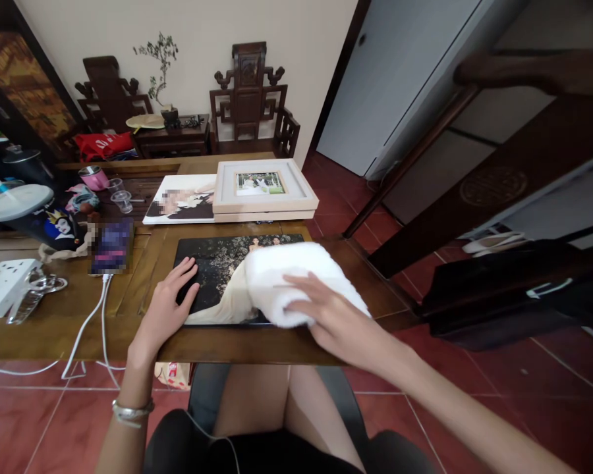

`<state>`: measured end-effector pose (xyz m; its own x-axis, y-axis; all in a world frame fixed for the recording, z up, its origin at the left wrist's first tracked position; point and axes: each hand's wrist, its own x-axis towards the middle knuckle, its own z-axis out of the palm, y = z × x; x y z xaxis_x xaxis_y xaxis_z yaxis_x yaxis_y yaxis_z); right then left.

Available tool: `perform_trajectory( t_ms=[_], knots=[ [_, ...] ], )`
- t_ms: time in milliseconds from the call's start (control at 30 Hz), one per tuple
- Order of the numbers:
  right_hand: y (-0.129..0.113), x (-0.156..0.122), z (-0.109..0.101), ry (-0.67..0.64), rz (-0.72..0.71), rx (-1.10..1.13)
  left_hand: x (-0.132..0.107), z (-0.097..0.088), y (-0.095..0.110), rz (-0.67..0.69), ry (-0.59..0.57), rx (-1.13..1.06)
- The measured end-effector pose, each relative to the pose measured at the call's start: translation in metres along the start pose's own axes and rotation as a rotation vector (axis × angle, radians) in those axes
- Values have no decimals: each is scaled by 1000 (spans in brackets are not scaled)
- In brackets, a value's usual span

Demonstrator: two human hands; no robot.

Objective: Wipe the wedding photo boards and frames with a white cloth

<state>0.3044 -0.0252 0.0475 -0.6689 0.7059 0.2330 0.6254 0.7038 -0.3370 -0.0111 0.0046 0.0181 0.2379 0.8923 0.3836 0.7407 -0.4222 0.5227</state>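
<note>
A dark photo panel (212,263) with a pale gown printed on it lies flat near the front edge of the wooden table. My left hand (170,296) rests on the panel's left end, its fingers stretched out. Over the right part of the panel, my right hand (321,306) grips a folded white towel (296,263). The towel hides much of the picture beneath it, and some of the fingers are tucked into its fold.
Behind the panel lie a framed wedding photo (265,187) and a white-edged photo panel (178,197). To the left are a phone (111,247) on a white cable, a power strip (4,283), a hair claw clip (34,293) and a lidded black cup (54,224). A carved chair (474,178) stands at the right.
</note>
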Motion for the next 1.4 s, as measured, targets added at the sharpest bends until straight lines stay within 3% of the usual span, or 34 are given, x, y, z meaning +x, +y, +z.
perform_trajectory(
  t_ms=[133,233,367,600,733,867,1000,1100,1200,1300,1400],
  knots=[
    [46,57,-7,19,-4,-47,0,-1,1,-9,0,3],
    [63,83,-9,19,52,-74,0,-1,2,-18,1,-1],
    [47,74,-2,19,73,-102,0,0,3,-30,11,-6],
    [-34,-6,19,35,-69,-110,0,0,4,-46,5,8],
    [-59,-26,25,72,-114,-128,0,0,5,-46,-6,7],
    [-51,-6,21,5,-109,-99,-1,0,5,-43,-8,6],
    [-14,50,13,-58,-25,-88,-1,0,5,-39,-7,-9],
    [18,95,8,-38,49,-83,0,-1,5,-46,-11,-13],
    [37,121,6,-15,72,-69,0,-1,5,-47,-9,-13],
    [30,117,9,-23,102,-85,-1,0,4,-56,-3,-16],
    [2,85,18,-30,76,-126,-1,0,4,-55,-7,-20]
  ],
)
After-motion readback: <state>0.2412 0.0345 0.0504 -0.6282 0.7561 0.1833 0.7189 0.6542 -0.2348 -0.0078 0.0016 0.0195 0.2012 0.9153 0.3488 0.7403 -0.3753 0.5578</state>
